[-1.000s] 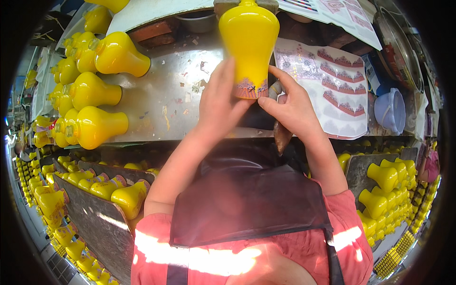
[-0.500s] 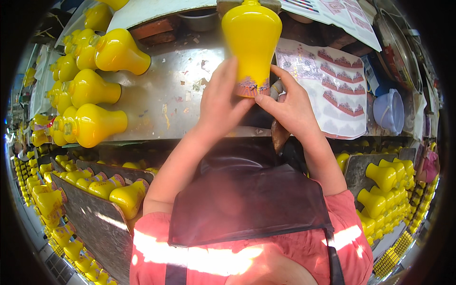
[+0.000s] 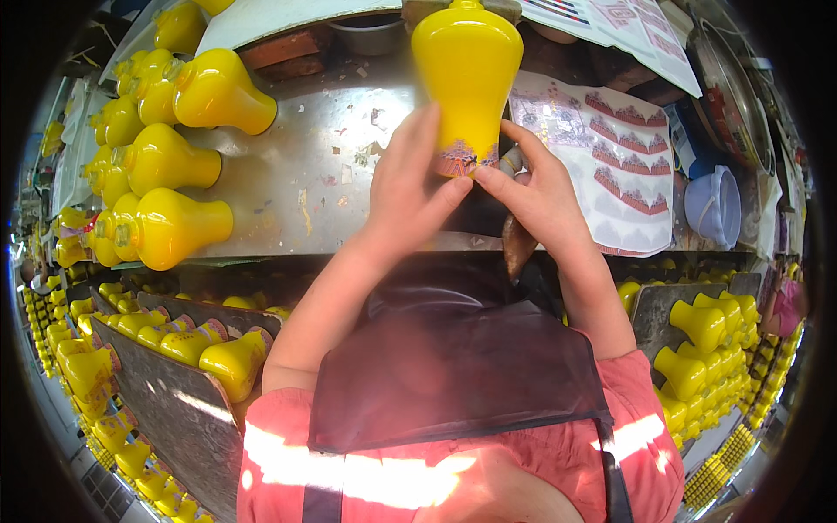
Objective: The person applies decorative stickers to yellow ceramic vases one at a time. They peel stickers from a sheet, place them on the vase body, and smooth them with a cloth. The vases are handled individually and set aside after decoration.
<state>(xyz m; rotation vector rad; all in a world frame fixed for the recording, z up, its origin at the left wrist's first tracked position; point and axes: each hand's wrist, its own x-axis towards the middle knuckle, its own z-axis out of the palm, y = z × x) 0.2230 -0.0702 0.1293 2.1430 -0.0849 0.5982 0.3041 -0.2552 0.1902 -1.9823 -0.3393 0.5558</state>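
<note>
A glossy yellow vase (image 3: pixel 466 78) lies with its narrow foot toward me and its mouth end at a block on the far side. A patterned pink-and-blue decal band (image 3: pixel 459 159) wraps the foot. My left hand (image 3: pixel 405 187) is around the vase's left side, its thumb by the band. My right hand (image 3: pixel 540 187) grips the right side of the foot, thumb tip against the band and fingers partly hidden behind. Under the right hand are a grey rounded piece and a brown object (image 3: pixel 516 248) whose kind I cannot make out.
A sheet of curved decals (image 3: pixel 629 148) lies right of the vase, beside a pale blue bucket (image 3: pixel 713 205). Several plain yellow vases (image 3: pixel 179 228) lie on the metal tabletop (image 3: pixel 279 187) at left. Boards with more vases (image 3: pixel 234 362) stand below on both sides.
The vase has shifted slightly right and appears turned a little, with the decal's pattern at the foot looking different. Both hands keep almost the same place on it.
</note>
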